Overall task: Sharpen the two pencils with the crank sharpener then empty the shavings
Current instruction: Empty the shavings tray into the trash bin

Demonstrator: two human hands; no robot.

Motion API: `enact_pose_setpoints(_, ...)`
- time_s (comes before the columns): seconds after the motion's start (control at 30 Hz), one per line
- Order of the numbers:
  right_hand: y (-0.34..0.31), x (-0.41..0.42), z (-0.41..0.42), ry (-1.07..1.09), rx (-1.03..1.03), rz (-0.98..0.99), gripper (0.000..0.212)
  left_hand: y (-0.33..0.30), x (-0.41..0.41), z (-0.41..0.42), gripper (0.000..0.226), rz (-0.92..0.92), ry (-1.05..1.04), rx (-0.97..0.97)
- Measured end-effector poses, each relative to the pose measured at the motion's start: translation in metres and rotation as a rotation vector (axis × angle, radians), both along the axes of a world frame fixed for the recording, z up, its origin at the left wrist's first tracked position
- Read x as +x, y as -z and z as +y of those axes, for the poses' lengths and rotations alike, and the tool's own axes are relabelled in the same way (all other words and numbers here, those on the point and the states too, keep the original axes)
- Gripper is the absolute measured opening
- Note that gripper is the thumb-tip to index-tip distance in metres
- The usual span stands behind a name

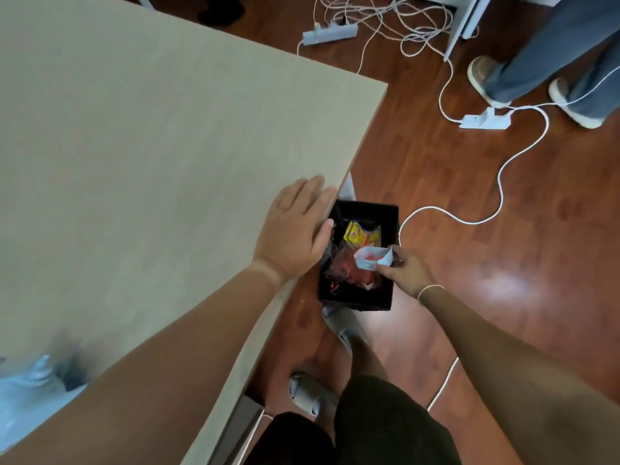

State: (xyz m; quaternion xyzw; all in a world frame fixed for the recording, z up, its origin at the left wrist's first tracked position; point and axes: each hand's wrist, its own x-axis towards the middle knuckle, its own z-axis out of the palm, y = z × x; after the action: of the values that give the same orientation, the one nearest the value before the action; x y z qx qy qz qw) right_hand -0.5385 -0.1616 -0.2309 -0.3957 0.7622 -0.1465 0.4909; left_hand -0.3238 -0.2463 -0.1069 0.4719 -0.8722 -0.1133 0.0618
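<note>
My right hand (404, 270) holds a small clear shavings drawer (372, 257) tilted over a black waste bin (355, 300) on the floor beside the table. Reddish shavings show inside the drawer and in the bin, along with a yellow wrapper (356, 233). My left hand (297, 226) rests flat on the beige table's right edge (188, 156), fingers spread, holding nothing. At the lower left table edge a blurred pale blue and black shape (40, 377), possibly the crank sharpener, is partly cut off. No pencils are visible.
White cables and power strips (484, 119) lie across the wooden floor to the right and at the back. Another person's legs and shoes (570, 78) stand at the upper right. My own feet in grey slippers (312, 394) stand just below the bin.
</note>
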Motion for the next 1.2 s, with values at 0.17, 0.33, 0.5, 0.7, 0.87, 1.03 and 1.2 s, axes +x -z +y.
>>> enact_pose_setpoints(0.17, 0.018, 0.009, -0.012, -0.035, 0.091, 0.098, 0.038, 0.002, 0.000, 0.002, 0.049, 0.045, -0.025, -0.017)
enact_pose_setpoints(0.33, 0.033, 0.013, -0.022, -0.055, 0.208, 0.159, 0.045, 0.007, 0.001, 0.001, 0.049, 0.068, -0.028, -0.061)
enact_pose_setpoints(0.5, 0.044, 0.016, -0.039, -0.066, 0.334, 0.204, 0.058, 0.008, 0.000, 0.000, 0.049, 0.077, -0.034, -0.074)
enact_pose_setpoints(0.7, 0.047, 0.022, -0.051, -0.061, 0.386, 0.224, 0.051, 0.009, 0.001, 0.001, 0.049, 0.071, -0.038, -0.089)
enact_pose_setpoints(0.87, 0.050, 0.022, -0.060, -0.055, 0.445, 0.205, 0.054, 0.010, 0.001, 0.001, 0.049, 0.075, -0.040, -0.093)
enact_pose_setpoints(1.03, 0.053, 0.020, -0.061, -0.031, 0.471, 0.185, 0.054, 0.010, 0.001, 0.001, 0.049, 0.063, -0.038, -0.092)
enact_pose_setpoints(1.2, 0.052, 0.021, -0.062, -0.038, 0.458, 0.167, 0.052, 0.010, 0.001, 0.001, 0.049, 0.063, -0.036, -0.090)
